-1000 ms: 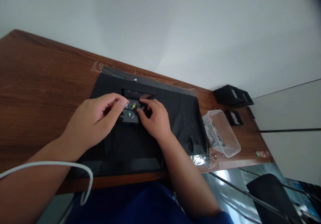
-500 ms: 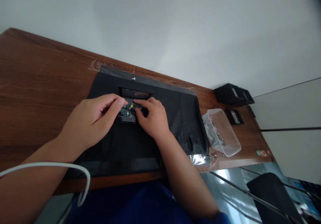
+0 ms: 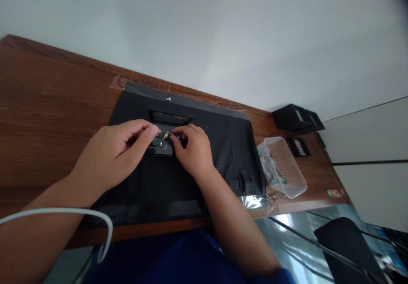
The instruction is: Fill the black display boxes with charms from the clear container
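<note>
Right hand (image 3: 196, 150) over the right part of an open black case (image 3: 158, 150): forefinger and thumb bent inward, tips close together — a narrower gap than a second earlier, with something possibly between; cannot tell a pinch from a mere touch. Left hand (image 3: 113, 154) over the case's left edge, thumb and forefinger pressed together at the tips, in nearly the same pose as earlier; cannot tell of anything tiny held there. Between the hands, inside the case: green pieces (image 3: 161, 144), a yellow-green piece (image 3: 166, 135) and a pinkish piece (image 3: 165, 147) toward the near edge, in much the same layout as before — by judgement, a small adjustment at the right fingertips only. Along the case's far edge, a glossy dark lid (image 3: 170, 118). Beneath, a black mat (image 3: 165, 182) on a wooden table (image 3: 57, 97), with a small white piece (image 3: 168, 99) at the mat's far edge, left of middle. Just beyond the mat's right edge, a clear plastic box (image 3: 296, 178) with small contents; farther right, a shallow black tray (image 3: 293, 147); at the table's far edge, black boxes (image 3: 287, 117).
</note>
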Demonstrator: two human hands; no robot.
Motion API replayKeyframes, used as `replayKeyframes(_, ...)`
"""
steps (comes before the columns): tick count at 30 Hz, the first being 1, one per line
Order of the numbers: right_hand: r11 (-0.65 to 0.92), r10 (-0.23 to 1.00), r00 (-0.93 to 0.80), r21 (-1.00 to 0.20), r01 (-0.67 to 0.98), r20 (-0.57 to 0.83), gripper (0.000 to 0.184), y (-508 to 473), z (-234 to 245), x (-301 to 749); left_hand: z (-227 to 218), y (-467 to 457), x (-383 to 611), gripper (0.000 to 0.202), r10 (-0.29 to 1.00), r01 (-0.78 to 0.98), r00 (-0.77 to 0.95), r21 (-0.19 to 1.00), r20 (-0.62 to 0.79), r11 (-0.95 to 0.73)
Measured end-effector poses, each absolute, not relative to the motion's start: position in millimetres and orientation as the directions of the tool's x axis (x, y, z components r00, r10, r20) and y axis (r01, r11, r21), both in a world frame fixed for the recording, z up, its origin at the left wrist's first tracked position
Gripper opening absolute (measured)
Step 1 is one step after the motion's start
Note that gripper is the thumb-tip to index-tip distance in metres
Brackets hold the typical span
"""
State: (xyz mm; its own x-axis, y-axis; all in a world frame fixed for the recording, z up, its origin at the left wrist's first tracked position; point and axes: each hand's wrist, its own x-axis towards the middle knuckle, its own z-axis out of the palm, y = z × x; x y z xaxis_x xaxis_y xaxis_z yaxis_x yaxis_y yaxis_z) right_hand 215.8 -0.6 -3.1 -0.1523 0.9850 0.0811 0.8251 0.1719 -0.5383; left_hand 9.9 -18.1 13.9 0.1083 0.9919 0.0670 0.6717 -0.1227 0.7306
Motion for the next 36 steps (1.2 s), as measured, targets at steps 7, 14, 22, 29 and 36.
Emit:
replayKeyframes(7, 0.224, 0.974, -0.208, -0.519, 0.825, 0.091, 0.016, -1.1, -3.0, 218.3, 16.3, -17.5, 11.1, 0.047, 0.992, 0.678, 0.111, 0.725, 0.062, -0.122)
replayKeyframes(14, 0.233, 0.972, -0.225, -0.460, 0.857, 0.073, 0.028, -3.2, -2.3, 221.0, 18.4, -18.4, 11.1, 0.047, 0.992, 0.686, 0.111, 0.719, 0.051, -0.114)
replayKeyframes(22, 0.238, 0.970, -0.227, -0.498, 0.834, 0.085, 0.039, -1.9, -3.8, 219.5, 14.0, -16.6, 9.2, 0.050, 0.995, 0.715, 0.101, 0.695, 0.012, -0.081)
replayKeyframes(29, 0.245, 0.969, -0.228, -0.509, 0.825, 0.096, 0.040, -2.2, -3.3, 218.1, 10.6, -11.0, 5.0, 0.042, 0.992, 0.775, 0.106, 0.630, -0.065, -0.041)
replayKeyframes(36, 0.235, 0.971, -0.177, -0.531, 0.814, 0.159, 0.024, -5.1, -4.0, 219.7, 3.6, -4.9, 2.8, 0.041, 0.985, 0.840, 0.122, 0.542, -0.119, -0.039)
